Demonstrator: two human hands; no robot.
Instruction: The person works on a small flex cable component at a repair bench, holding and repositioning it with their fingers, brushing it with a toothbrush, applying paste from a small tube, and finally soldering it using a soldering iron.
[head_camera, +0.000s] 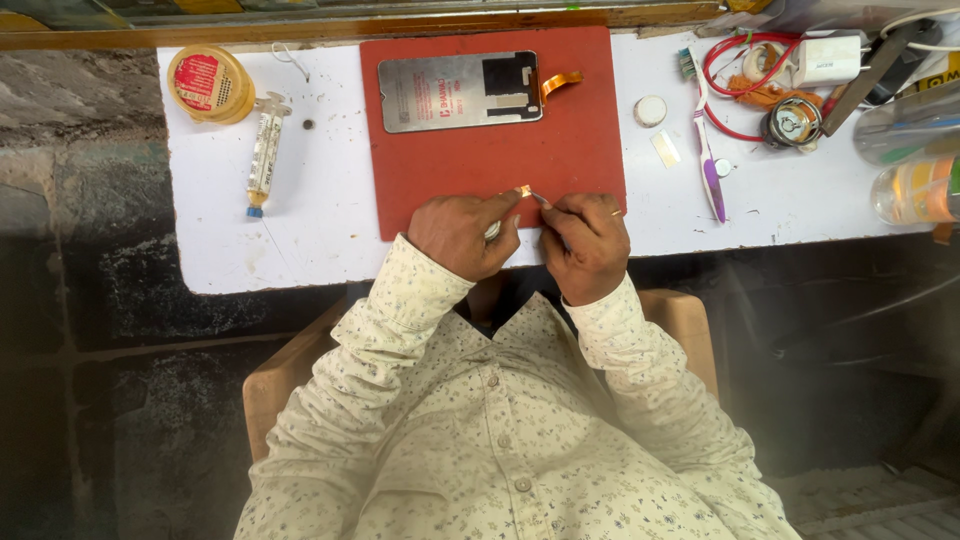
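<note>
Fingertips of my left hand and right hand pinch a small gold-coloured part over the red mat on the bench.

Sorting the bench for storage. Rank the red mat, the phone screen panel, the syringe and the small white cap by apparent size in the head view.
1. red mat
2. phone screen panel
3. syringe
4. small white cap
All lie flat on the same white table, so camera distance hardly skews this ranking.
</note>
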